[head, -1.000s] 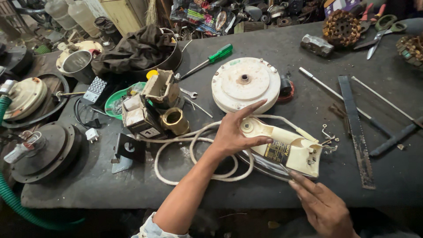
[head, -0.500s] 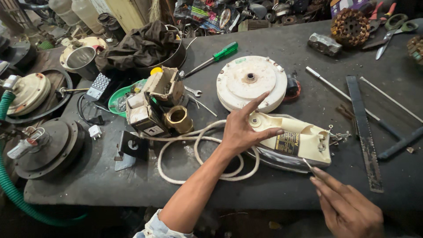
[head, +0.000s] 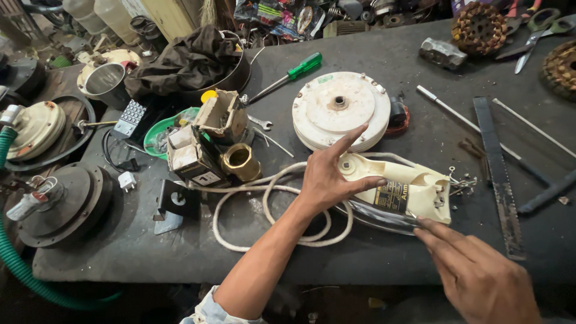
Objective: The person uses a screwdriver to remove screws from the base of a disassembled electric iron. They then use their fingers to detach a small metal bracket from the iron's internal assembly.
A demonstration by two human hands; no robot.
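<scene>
Apparently both hands, left hand point(head: 327, 177) and right hand point(head: 474, 270), touch the cream iron point(head: 408, 189).

I see the iron body point(head: 399, 189) lying on its side near the front edge of the workbench point(head: 384, 258), with my left hand point(head: 327, 177) resting on its left end and my right hand point(head: 474, 270) touching its front right corner. The coiled cord point(head: 264, 204) lies to the left of the iron body, partly under my left forearm. The round motor cover point(head: 340, 111) sits directly behind the iron body. The screwdriver point(head: 288, 75) lies behind and left of the cover. The brass fitting point(head: 240, 162) stands left of my left hand, just behind the cord. The flat file point(head: 499, 174) lies to the right of the iron body.
</scene>
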